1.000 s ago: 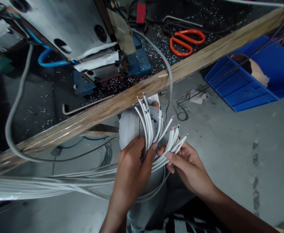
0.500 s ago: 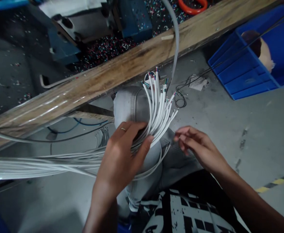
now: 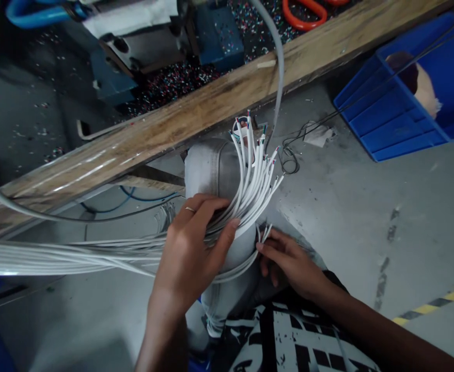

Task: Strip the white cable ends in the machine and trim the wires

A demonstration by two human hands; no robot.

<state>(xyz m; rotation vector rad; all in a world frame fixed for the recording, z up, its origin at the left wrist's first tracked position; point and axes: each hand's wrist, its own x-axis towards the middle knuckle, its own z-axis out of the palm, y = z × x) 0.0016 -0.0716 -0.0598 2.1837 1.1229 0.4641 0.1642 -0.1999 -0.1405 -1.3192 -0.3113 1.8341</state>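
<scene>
Left hand [image 3: 190,248] curls round the white cables [image 3: 254,194] across the knee [image 3: 203,168]; right hand [image 3: 291,261] pinches a few lower cable ends [image 3: 265,232]! Bold print on the shirt [image 3: 281,336], unreadable here.

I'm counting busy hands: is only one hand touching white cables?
No, the left hand holds the big bundle while the right hand pinches a few separate cable ends.

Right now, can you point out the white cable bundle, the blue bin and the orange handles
White cable bundle [image 3: 250,200]: head view, on its fanned end.
Blue bin [image 3: 395,123]: head view, on its outer side wall.
Orange handles [image 3: 305,26]: head view, on the larger visible loop's lower curve.
</scene>
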